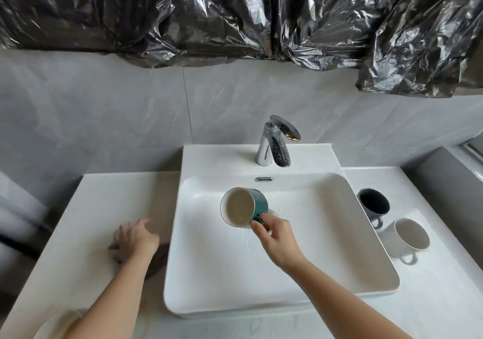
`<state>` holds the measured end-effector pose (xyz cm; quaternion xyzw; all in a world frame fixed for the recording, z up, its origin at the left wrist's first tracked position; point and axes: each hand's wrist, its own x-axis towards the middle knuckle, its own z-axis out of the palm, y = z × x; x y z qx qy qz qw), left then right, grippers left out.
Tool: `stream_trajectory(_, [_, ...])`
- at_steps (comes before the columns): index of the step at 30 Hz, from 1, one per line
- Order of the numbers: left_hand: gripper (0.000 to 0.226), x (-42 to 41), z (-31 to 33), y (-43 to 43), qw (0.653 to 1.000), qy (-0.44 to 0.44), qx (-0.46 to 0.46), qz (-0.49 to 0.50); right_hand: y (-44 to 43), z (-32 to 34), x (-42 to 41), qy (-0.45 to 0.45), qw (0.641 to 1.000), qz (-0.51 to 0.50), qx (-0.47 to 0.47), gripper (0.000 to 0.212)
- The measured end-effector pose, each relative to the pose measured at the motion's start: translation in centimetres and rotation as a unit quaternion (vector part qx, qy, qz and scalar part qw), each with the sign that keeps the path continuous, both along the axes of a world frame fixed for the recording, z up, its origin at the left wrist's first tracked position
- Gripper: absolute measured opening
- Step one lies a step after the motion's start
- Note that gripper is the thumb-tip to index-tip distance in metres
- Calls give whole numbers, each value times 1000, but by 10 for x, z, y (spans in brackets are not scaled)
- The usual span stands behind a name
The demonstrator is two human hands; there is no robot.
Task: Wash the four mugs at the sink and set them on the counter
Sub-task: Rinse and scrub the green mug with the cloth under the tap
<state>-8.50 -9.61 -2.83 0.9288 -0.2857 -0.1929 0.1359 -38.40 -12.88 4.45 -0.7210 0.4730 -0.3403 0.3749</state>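
Over the sink (366, 234), our right hand (277, 236) pinches the teal mug (243, 206) by its handle; it is breakable, probably slippery. The left hand (136, 239) is blurred, unreadable.

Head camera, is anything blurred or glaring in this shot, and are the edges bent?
In the head view, the left hand is motion-blurred, while the right hand and the teal mug it holds are sharp; the black plastic sheeting and faucet throw glare; the counter edges splay outward from wide-angle distortion.
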Motion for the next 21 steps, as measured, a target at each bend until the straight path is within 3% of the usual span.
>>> stream_trajectory(3, [39,0,-20,11,998,38,37,30,2,-5,3,8,1000,4,15,44])
stream_trajectory(8, [31,-3,-30,20,988,37,-93,120,8,-11,7,21,999,18,20,37])
stream_trajectory(11, [22,2,-22,29,991,13,-110,76,13,-13,6,15,999,20,29,38])
stream_trajectory(13, [27,2,-5,29,984,-5,-169,54,14,-13,5,20,999,15,34,40])
stream_trajectory(17, [45,-18,60,22,932,20,-361,-42,13,-9,-1,26,998,2,50,41])
stream_trajectory(21, [58,-68,116,14,883,110,-425,-168,12,1,-9,32,998,-3,48,40])
